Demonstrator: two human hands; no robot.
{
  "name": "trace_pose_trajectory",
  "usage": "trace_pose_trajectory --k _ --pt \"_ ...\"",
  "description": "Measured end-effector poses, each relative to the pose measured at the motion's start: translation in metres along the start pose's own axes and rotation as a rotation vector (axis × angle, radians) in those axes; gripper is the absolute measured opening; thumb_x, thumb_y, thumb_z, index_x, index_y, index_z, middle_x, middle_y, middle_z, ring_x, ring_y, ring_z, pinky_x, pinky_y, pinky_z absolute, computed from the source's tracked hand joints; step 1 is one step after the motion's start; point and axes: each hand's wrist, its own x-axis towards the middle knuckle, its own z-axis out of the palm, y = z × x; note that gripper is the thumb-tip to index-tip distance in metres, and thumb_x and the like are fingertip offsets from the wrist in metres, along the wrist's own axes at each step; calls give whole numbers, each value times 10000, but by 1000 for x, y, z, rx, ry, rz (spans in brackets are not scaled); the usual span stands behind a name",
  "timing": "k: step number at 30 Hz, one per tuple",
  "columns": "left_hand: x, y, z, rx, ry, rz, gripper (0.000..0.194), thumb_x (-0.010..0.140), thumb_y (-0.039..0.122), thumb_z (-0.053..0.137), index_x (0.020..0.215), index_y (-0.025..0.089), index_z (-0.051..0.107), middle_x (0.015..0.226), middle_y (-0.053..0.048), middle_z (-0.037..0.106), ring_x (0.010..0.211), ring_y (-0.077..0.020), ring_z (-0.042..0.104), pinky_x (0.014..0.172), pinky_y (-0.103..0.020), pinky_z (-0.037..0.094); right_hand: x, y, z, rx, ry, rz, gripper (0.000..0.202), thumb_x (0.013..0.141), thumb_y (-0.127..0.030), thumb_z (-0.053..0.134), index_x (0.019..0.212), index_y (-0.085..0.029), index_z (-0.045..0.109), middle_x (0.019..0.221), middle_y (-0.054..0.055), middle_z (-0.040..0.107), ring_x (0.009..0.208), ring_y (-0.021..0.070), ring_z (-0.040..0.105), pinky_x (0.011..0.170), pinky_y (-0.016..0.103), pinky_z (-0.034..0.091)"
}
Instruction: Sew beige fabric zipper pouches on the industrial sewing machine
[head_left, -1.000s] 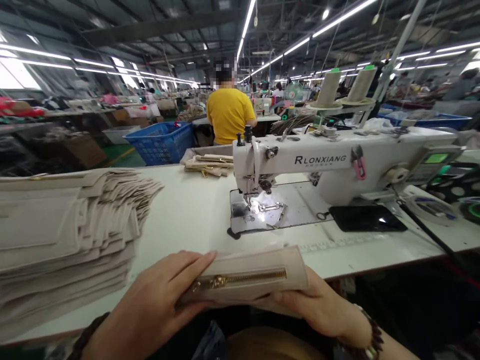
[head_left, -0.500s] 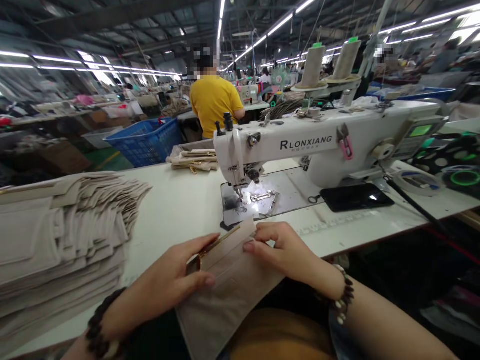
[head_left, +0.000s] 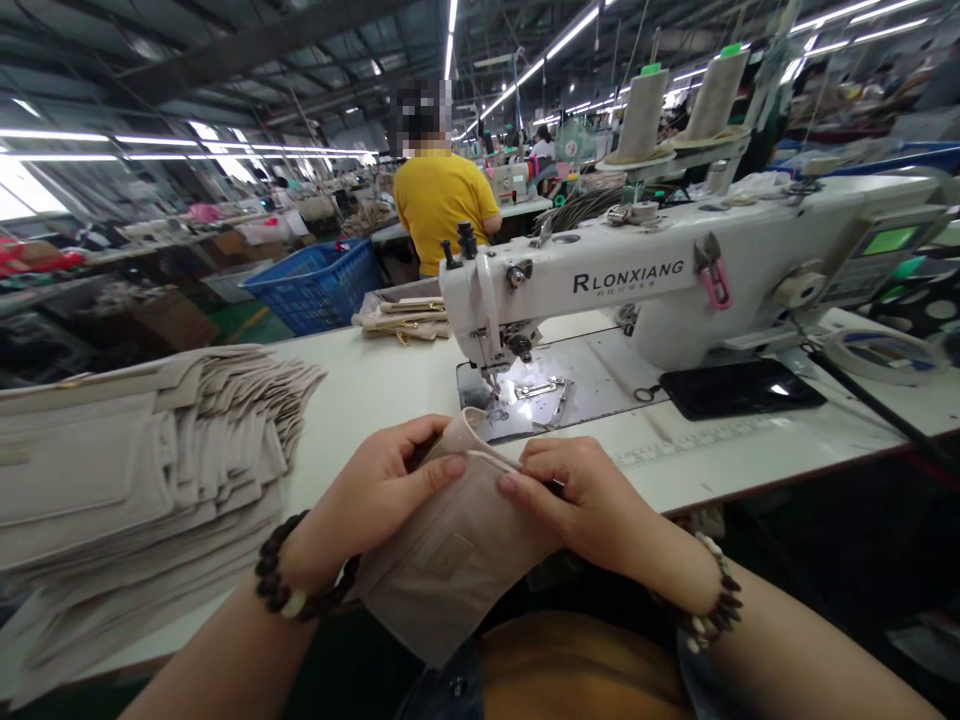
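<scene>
A beige fabric piece [head_left: 465, 545] with a small stitched patch hangs between my hands at the table's front edge. My left hand [head_left: 397, 485] pinches its upper left edge, thumb on top, where the cloth curls over into a loop. On the right, my right hand [head_left: 574, 490] grips the upper right edge between thumb and fingers. Just beyond the cloth stands a white sewing machine [head_left: 555, 285], its needle area lit. The fingertips under the fabric are hidden.
Stacked beige fabric pieces [head_left: 210, 450] cover the table's left side. Beige pieces with gold zippers [head_left: 409, 318] lie behind the machine head. A black phone [head_left: 742, 388] rests at right, and pink thread snips [head_left: 712, 272] hang on the machine. A person in yellow [head_left: 446, 205] is beyond.
The fabric has been turned, so the gold zipper edge no longer shows and a stitched patch does. My left hand has shifted up and right to the top edge.
</scene>
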Motion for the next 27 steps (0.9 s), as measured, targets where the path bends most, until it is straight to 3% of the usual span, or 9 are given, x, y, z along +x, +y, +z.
trace_pose_trajectory --k 9,18,22,27 --pt "2 2 2 -65 32 -93 281 769 389 560 952 184 617 878 15 649 797 -166 572 689 -220 453 1 -3 2 -36 30 -29 382 807 -217 465 443 -139 379 499 -33 382 473 46 341 465 200 216" --pt "4 5 4 -2 62 -51 227 776 338 549 905 167 623 825 20 643 770 -156 558 684 -217 435 2 -3 6 -77 69 -9 383 794 -222 494 435 -138 390 495 -33 380 477 49 347 469 207 215" --pt "3 3 3 19 65 -42 198 785 338 530 859 174 611 790 26 633 722 -149 554 629 -211 430 3 2 2 31 21 60 365 792 -270 512 458 -140 443 517 -27 432 503 60 387 484 203 259" --pt "5 1 -7 157 60 -34 198 800 365 497 801 187 586 750 39 615 678 -137 541 594 -199 406 -1 12 -4 291 -76 264 181 721 -296 597 636 -147 540 579 -21 502 537 76 439 469 185 304"
